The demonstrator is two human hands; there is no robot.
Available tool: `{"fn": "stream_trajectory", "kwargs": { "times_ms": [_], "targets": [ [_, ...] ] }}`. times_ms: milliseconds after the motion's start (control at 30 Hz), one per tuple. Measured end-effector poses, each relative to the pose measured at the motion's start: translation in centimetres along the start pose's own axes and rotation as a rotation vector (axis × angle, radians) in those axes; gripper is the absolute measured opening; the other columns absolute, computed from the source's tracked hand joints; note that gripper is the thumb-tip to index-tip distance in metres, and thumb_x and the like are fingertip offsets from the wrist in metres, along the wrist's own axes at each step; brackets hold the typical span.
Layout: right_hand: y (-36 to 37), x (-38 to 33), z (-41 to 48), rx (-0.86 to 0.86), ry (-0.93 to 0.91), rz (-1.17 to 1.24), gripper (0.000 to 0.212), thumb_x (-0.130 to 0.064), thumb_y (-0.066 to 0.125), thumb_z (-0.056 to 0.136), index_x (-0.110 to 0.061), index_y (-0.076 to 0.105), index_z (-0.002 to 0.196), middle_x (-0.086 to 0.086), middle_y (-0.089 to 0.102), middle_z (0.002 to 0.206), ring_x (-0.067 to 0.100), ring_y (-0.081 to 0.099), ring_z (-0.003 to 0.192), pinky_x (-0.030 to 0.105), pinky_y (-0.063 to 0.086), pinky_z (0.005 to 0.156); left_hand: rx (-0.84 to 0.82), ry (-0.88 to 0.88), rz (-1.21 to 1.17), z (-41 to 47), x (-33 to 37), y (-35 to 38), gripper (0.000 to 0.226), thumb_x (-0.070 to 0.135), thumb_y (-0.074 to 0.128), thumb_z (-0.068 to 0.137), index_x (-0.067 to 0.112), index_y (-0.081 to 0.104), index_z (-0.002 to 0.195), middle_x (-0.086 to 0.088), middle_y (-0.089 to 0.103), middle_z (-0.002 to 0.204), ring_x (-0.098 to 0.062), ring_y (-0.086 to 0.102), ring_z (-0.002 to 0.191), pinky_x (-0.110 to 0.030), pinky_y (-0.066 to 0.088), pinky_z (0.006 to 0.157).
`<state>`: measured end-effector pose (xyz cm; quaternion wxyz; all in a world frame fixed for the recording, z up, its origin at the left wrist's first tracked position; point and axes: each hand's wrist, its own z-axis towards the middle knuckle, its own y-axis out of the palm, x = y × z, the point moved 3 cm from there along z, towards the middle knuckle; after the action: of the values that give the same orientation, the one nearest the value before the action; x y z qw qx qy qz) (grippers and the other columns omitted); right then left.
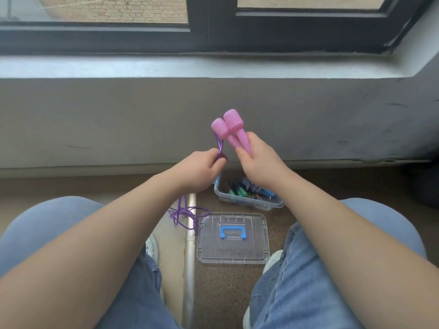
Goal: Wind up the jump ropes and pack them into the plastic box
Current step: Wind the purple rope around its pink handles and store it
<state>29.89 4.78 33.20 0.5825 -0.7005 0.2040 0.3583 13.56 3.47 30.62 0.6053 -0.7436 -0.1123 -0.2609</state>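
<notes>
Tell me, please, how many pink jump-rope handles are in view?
2. Both are gripped side by side in the right hand: the left handle and the right handle. None show in the plastic box, though it's partly hidden.

The right hand [257, 160] hides the pink handles' [231, 129] lower ends and part of the plastic box [251, 203].
</notes>
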Motion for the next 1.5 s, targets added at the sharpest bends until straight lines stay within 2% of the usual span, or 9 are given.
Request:
{"fn": "stream_trajectory", "kwargs": {
  "times_ms": [133, 233, 400, 700, 867, 1033, 1167, 1367, 1500],
  "targets": [
    [2.0, 0.3, -0.9, -0.112, -0.110, -0.493, 0.021, -0.019, 0.045, 0.100, -0.012, 0.044, 0.120, 0.017, 0.063, 0.108, 0.042, 0.061, 0.095, 0.041, 0.039, 0.069, -0.093, 0.173, 0.380, -1.0, 0.8, -0.4, 0.029, 0.033, 0.039, 0.102, 0.013, 0.056, 0.091, 0.000, 0.044, 0.067, -0.031, 0.057, 0.076, -0.033, 0.034, 0.062],
    [3.6, 0.5, -1.5, -0.226, -0.135, -0.675, 0.016, -0.029, 0.048, 0.100, -0.017, 0.044, 0.109, 0.013, 0.062, 0.100, 0.038, 0.059, 0.087, 0.038, 0.040, 0.066, -0.085, 0.390, 0.552, -1.6, 1.2, -1.1, 0.031, 0.042, 0.041, 0.098, 0.025, 0.066, 0.093, 0.006, 0.053, 0.071, -0.022, 0.052, 0.066, -0.029, 0.033, 0.056],
    [3.2, 0.0, -1.3, -0.386, -0.157, -0.632, 0.020, -0.041, 0.061, 0.090, -0.031, 0.046, 0.082, -0.008, 0.049, 0.076, 0.025, 0.055, 0.080, 0.035, 0.045, 0.065, 0.073, 0.496, 0.545, -1.8, 0.7, -2.4, 0.056, 0.061, 0.037, 0.090, 0.016, 0.049, 0.059, -0.001, 0.041, 0.046, -0.024, 0.040, 0.049, -0.028, 0.029, 0.044],
    [3.1, -1.2, -2.8, -0.564, -0.297, -0.575, 0.018, -0.039, 0.070, 0.084, -0.023, 0.062, 0.085, -0.003, 0.063, 0.076, 0.014, 0.057, 0.068, 0.029, 0.043, 0.054, 0.015, 0.378, 0.305, -2.1, 0.2, -2.5, 0.070, 0.069, 0.034, 0.089, 0.012, 0.047, 0.051, -0.008, 0.039, 0.045, -0.022, 0.032, 0.047, -0.038, 0.035, 0.046],
    [2.2, -1.8, -3.4, -0.541, -0.269, -0.276, 0.022, -0.036, 0.075, 0.080, -0.035, 0.057, 0.068, -0.009, 0.064, 0.069, 0.004, 0.057, 0.065, 0.020, 0.040, 0.056, -0.199, 0.038, -0.371, -1.7, -0.2, -3.0, 0.065, 0.070, 0.058, 0.077, 0.017, 0.037, 0.047, 0.001, 0.027, 0.050, -0.018, 0.023, 0.050, -0.029, 0.022, 0.048],
    [1.8, -2.5, -4.4, -0.540, -0.193, 0.081, 0.017, -0.025, 0.081, 0.080, -0.019, 0.066, 0.074, -0.001, 0.063, 0.068, 0.012, 0.055, 0.062, 0.029, 0.047, 0.062, -0.240, -0.163, -0.592, -1.2, -1.4, -2.4, 0.065, 0.071, 0.071, 0.069, 0.021, 0.037, 0.047, 0.003, 0.028, 0.047, -0.017, 0.022, 0.046, -0.029, 0.023, 0.050],
    [0.2, -2.5, -4.2, -0.357, -0.132, 0.371, 0.026, -0.006, 0.078, 0.082, -0.023, 0.063, 0.069, -0.017, 0.053, 0.057, 0.000, 0.046, 0.055, 0.016, 0.038, 0.057, -0.183, 0.046, -0.422, -0.4, 0.2, -2.1, 0.007, 0.009, 0.069, 0.087, 0.013, 0.068, 0.080, -0.008, 0.051, 0.064, -0.018, 0.043, 0.060, -0.030, 0.036, 0.061],
    [-1.0, 0.4, -1.7, 0.089, 0.061, 0.161, 0.009, -0.020, 0.069, 0.079, -0.013, 0.063, 0.076, -0.003, 0.054, 0.062, 0.016, 0.045, 0.057, 0.030, 0.036, 0.056, -0.027, 0.000, -0.303, -1.2, 1.0, 0.8, 0.047, 0.044, 0.036, 0.102, 0.017, 0.051, 0.067, 0.010, 0.052, 0.050, -0.007, 0.043, 0.048, -0.030, 0.037, 0.055],
    [-0.2, 1.6, -1.4, 0.042, 0.077, -0.268, 0.009, -0.022, 0.060, 0.082, -0.020, 0.051, 0.082, 0.005, 0.058, 0.081, 0.034, 0.056, 0.080, 0.034, 0.039, 0.064, -0.034, 0.177, 0.177, -1.7, 2.1, 0.7, 0.035, 0.041, 0.045, 0.099, 0.021, 0.044, 0.071, 0.004, 0.049, 0.059, -0.019, 0.049, 0.058, -0.034, 0.033, 0.055]
  ]
}}
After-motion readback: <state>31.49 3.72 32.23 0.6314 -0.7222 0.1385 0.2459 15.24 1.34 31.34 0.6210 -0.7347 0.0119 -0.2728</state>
